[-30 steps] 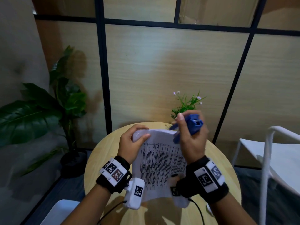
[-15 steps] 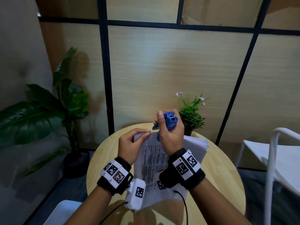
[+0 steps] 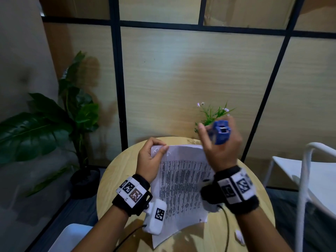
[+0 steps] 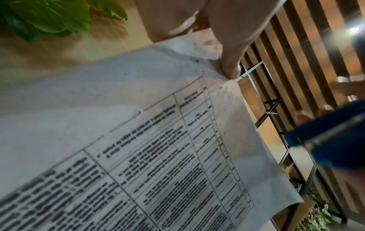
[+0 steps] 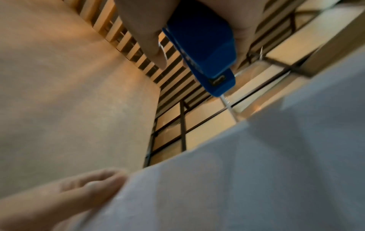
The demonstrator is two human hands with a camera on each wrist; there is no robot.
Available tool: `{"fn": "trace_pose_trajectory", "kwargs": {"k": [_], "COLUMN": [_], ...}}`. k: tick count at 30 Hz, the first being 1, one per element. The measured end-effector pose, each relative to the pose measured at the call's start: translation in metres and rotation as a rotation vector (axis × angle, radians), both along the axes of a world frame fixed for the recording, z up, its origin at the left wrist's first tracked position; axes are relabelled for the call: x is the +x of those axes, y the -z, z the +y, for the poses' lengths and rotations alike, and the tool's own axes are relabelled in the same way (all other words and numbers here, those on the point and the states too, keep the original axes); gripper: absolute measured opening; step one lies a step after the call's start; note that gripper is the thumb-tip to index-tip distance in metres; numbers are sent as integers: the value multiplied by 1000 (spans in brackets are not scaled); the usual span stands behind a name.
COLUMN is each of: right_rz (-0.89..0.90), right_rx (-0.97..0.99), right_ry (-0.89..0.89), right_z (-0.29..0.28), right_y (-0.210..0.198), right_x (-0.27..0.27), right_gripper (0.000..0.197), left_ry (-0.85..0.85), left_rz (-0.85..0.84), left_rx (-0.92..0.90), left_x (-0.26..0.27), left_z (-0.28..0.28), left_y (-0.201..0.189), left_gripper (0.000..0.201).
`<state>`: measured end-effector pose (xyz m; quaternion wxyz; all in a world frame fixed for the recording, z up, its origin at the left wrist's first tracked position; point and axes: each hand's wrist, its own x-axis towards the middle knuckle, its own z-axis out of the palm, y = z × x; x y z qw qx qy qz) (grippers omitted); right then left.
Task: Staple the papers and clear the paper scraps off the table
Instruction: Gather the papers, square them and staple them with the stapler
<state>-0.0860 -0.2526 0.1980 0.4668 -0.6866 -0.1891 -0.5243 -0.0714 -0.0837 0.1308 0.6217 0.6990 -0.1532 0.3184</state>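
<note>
A stack of printed papers (image 3: 180, 182) is lifted above the round wooden table (image 3: 116, 175). My left hand (image 3: 154, 157) pinches the stack's top left corner, thumb on the printed side (image 4: 229, 68). My right hand (image 3: 218, 142) grips a small blue stapler (image 3: 221, 131), held up and to the right of the papers' top edge, apart from them. In the right wrist view the blue stapler (image 5: 205, 53) sits between thumb and fingers above the papers (image 5: 237, 179). A white paper scrap (image 3: 239, 237) lies on the table at the near right.
A small potted plant (image 3: 212, 115) stands at the table's far edge behind the stapler. A white chair (image 3: 309, 179) is to the right, another white seat (image 3: 72, 237) at the near left. A large leafy floor plant (image 3: 54, 120) stands on the left by the panelled wall.
My right hand has carried the stapler from the papers' top left corner, next to my left hand, up and to the right. The left hand keeps its pinch on that corner.
</note>
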Motion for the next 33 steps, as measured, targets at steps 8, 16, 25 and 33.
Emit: {"fn": "trace_pose_trajectory", "kwargs": {"k": [8, 16, 25, 33], "right_rz": [521, 839, 723, 650], "right_rx": [335, 514, 712, 600], "right_ry": [-117, -284, -268, -292], "right_z": [-96, -59, -64, -62], "right_y": [72, 111, 98, 85], "right_x": [-14, 15, 19, -2], "right_gripper": [63, 30, 32, 24], "left_ry": [6, 65, 147, 85], "left_rz": [45, 59, 288, 281], "left_rx": [-30, -34, -72, -56], "left_x": [10, 11, 4, -2], "left_z": [5, 5, 4, -3], "left_y": [-2, -5, 12, 26], "left_gripper": [21, 20, 41, 14]}}
